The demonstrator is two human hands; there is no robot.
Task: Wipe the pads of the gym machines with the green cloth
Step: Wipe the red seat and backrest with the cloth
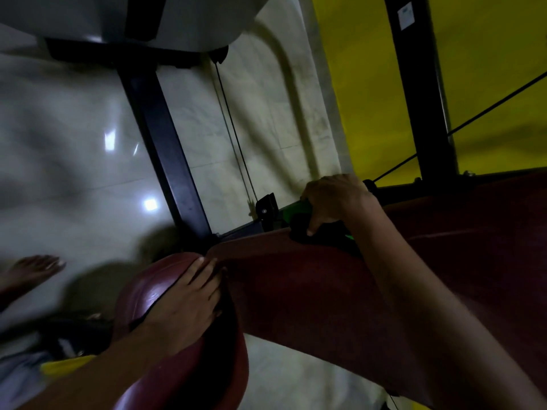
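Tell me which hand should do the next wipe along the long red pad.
Right. The right hand already grips the green cloth at the long red pad's upper edge. The left hand rests flat on the rounded seat pad, holding no cloth.

Green cloth (pixel 299 209) bunched on red pad (pixel 296 279)

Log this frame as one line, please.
stage: wiping | right hand: grips green cloth at long red pad edge | left hand: flat on round red pad
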